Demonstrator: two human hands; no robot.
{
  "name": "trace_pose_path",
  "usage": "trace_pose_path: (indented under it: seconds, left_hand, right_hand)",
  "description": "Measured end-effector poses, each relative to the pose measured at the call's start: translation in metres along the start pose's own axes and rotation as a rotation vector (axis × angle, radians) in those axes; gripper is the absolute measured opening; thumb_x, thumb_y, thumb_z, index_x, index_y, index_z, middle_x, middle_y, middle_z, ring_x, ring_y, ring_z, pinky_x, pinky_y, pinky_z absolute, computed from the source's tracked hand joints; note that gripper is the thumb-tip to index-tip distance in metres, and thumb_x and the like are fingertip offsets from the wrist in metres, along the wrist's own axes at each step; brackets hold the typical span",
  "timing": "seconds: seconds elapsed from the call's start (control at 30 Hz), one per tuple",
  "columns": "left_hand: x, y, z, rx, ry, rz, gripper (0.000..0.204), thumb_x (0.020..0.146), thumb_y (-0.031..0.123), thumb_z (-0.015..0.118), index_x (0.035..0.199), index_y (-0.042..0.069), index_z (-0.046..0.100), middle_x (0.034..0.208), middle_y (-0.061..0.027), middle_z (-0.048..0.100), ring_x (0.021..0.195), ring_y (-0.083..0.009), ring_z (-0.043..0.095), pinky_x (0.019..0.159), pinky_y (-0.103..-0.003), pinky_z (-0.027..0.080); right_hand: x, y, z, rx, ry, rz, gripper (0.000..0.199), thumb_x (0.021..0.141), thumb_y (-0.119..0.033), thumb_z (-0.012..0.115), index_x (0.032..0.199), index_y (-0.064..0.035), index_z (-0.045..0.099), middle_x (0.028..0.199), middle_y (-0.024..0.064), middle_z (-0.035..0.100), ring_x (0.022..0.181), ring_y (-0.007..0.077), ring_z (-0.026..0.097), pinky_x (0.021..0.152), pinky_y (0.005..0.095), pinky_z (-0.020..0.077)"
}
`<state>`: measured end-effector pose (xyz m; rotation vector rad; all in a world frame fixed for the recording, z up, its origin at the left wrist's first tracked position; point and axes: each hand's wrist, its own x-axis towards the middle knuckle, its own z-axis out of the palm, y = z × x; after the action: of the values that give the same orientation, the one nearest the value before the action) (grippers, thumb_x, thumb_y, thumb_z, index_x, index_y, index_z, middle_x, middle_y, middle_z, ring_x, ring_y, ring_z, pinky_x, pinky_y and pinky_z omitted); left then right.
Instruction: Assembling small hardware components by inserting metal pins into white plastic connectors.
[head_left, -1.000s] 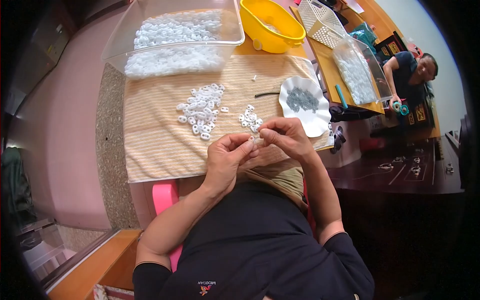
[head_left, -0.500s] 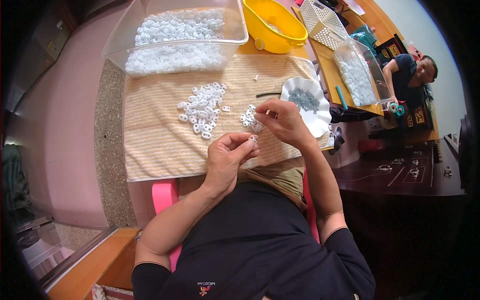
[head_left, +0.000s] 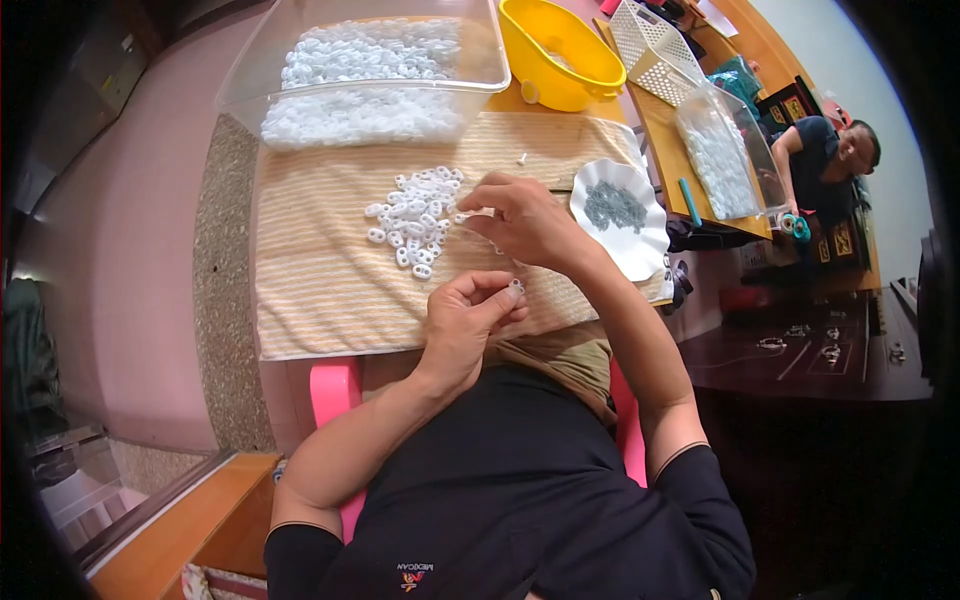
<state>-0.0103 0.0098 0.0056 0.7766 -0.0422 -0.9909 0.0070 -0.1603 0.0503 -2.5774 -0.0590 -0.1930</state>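
Observation:
My left hand pinches a small white two-holed plastic piece between thumb and fingertips, above the near part of the striped towel. My right hand hovers farther forward, its thumb and fingers apart around a single white piece beside the loose pile. That pile of white two-holed pieces lies to the left on the towel. A smaller group of pieces is mostly hidden under my right hand. Right of it, a white wavy-rimmed plate holds many tiny grey parts.
A clear bin full of white pieces stands at the back left, with a yellow tub beside it. A small white peg lies on the striped towel. At right, a person sits near another clear bin.
My right hand has moved left and forward from the small group to the lone piece by the pile, its fingers spreading. My left hand still holds its piece. The whole view has shifted slightly.

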Motion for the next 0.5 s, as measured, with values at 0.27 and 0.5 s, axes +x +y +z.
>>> trace_pose_path:
  seconds: [0.27,0.5]
  left_hand:
    - [-0.001,0.002,0.001,-0.020,0.012,0.007,0.014,0.086,0.001,0.065,0.099,-0.002,0.060,0.090,-0.0087,0.066,0.078,-0.0133,0.064,0.072,-0.026,0.056]
    - [0.000,0.004,0.000,-0.013,-0.003,0.002,0.014,0.086,0.001,0.064,0.099,-0.002,0.061,0.090,-0.0086,0.065,0.079,-0.0135,0.064,0.072,-0.026,0.056]
  right_hand:
    - [0.024,-0.016,0.016,-0.203,-0.148,-0.066,0.024,0.081,-0.011,0.064,0.105,-0.0125,0.068,0.109,0.0100,0.060,0.087,0.0324,0.063,0.076,0.0412,0.0490]
    - [0.024,-0.007,0.016,-0.258,-0.220,-0.048,0.017,0.084,-0.016,0.060,0.097,-0.0096,0.068,0.100,0.0110,0.062,0.084,0.0344,0.062,0.073,0.0418,0.0490]
